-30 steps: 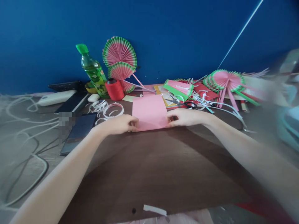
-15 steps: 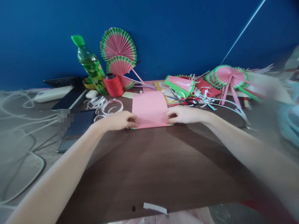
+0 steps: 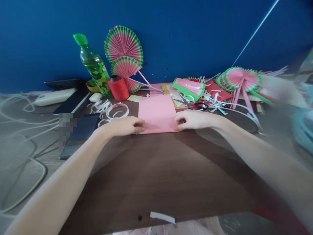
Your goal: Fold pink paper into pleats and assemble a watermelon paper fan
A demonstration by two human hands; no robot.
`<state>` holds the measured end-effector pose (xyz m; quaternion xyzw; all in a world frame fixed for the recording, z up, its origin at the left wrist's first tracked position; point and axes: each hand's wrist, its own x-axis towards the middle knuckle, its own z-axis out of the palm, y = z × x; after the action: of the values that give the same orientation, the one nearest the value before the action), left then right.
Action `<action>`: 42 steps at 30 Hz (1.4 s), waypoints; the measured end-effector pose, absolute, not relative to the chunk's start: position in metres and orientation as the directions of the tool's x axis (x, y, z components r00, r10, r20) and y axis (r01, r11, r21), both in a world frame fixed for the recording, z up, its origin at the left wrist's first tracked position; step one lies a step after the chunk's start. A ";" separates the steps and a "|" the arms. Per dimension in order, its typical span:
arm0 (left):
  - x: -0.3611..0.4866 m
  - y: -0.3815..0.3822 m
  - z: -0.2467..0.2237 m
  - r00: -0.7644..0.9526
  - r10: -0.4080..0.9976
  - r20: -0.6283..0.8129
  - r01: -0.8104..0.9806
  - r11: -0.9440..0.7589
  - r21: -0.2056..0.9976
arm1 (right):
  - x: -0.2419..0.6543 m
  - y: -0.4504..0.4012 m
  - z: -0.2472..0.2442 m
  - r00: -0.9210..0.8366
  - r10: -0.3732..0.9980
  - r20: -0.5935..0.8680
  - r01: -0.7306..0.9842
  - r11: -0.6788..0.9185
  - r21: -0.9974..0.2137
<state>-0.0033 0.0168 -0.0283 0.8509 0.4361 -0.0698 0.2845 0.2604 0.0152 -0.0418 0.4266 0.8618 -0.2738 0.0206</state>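
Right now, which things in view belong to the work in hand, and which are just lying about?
Belong to the work:
- pink paper
- left hand, at its left edge
- right hand, at its right edge

Apparently just lying about:
- green-capped bottle
- red thread spool
- dark flat device
- white paper strip

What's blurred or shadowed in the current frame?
Head view: pink paper, left hand and right hand fairly clear; head view, right edge: pale blue item badly smeared; head view, centre: soft-edged shadows across the brown tabletop; head view, left: pixelated patch by the dark slab.
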 end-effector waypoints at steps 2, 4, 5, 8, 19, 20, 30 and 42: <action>-0.003 0.017 -0.029 0.602 0.704 -0.377 0.791 -0.459 0.405 | 0.260 0.014 -0.040 -0.633 0.724 -0.276 0.752 0.488 -0.443; -0.003 0.017 -0.029 0.601 0.699 -0.387 0.794 -0.469 0.387 | 0.260 0.013 -0.038 -0.634 0.720 -0.283 0.754 0.491 -0.437; -0.003 0.017 -0.029 0.603 0.696 -0.390 0.794 -0.473 0.382 | 0.260 0.013 -0.037 -0.633 0.719 -0.288 0.755 0.490 -0.436; -0.003 0.017 -0.030 0.606 0.695 -0.387 0.791 -0.475 0.386 | 0.259 0.012 -0.036 -0.627 0.719 -0.299 0.760 0.479 -0.440; 0.001 0.013 -0.028 0.592 0.702 -0.396 0.805 -0.497 0.324 | 0.260 0.014 -0.040 -0.622 0.723 -0.301 0.756 0.454 -0.471; 0.001 0.014 -0.028 0.593 0.702 -0.394 0.805 -0.501 0.318 | 0.260 0.014 -0.040 -0.626 0.721 -0.298 0.753 0.460 -0.470; 0.002 0.014 -0.029 0.622 0.678 -0.392 0.783 -0.530 0.327 | 0.259 0.017 -0.043 -0.661 0.690 -0.296 0.732 0.505 -0.457; 0.005 0.009 -0.028 0.604 0.691 -0.396 0.797 -0.514 0.318 | 0.259 0.017 -0.044 -0.654 0.699 -0.289 0.742 0.518 -0.426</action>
<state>0.0054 0.0095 -0.0278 0.8631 0.4309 -0.1102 0.2391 0.2591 0.0166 -0.0441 0.4138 0.8703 -0.2639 0.0405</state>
